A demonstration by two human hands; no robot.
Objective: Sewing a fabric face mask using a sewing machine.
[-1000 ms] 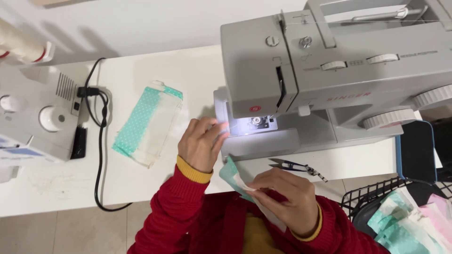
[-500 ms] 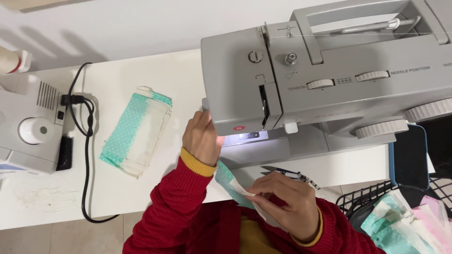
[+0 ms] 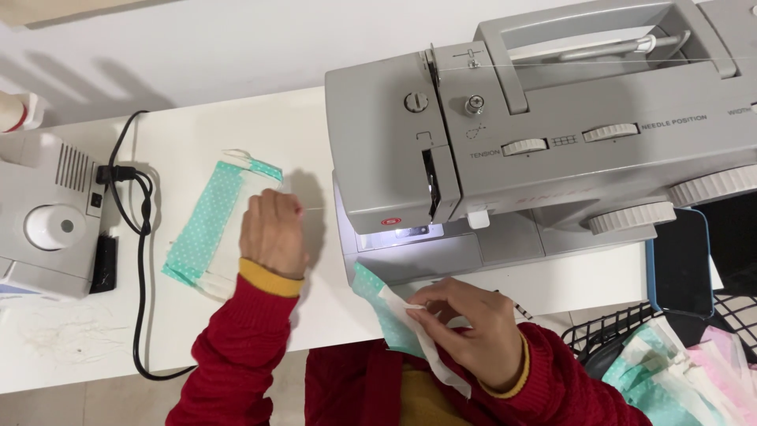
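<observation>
Grey sewing machine (image 3: pixel 544 150) sits on the white bench (image 3: pixel 189 315), top right of view; everything else placed relative to it. Left hand (image 3: pixel 272 233) is just left of the machine's needle end, knuckles up, fingers curled loosely, resting at the right edge of a flat teal dotted fabric piece (image 3: pixel 211 225) w/ white lining; can't tell if it's pinching the cloth or only touching it. A thin thread (image 3: pixel 311 209) runs from this hand toward the machine. Right hand (image 3: pixel 473 335) is just in front of the machine base, at the bench's near edge, fingers pinched shut on a second teal-and-white fabric piece (image 3: pixel 394 315), whose upper corner lies against the machine's front, near the lit needle area. Both arms in red knit sleeves w/ yellow cuffs. Far left of the machine: a smaller white machine (image 3: pixel 47 229) w/ black cable (image 3: pixel 142 237) looping over the bench. Right of and below the sewing machine: black wire basket (image 3: pixel 607 335) holding more teal and pink fabric pieces (image 3: pixel 686 371).
</observation>
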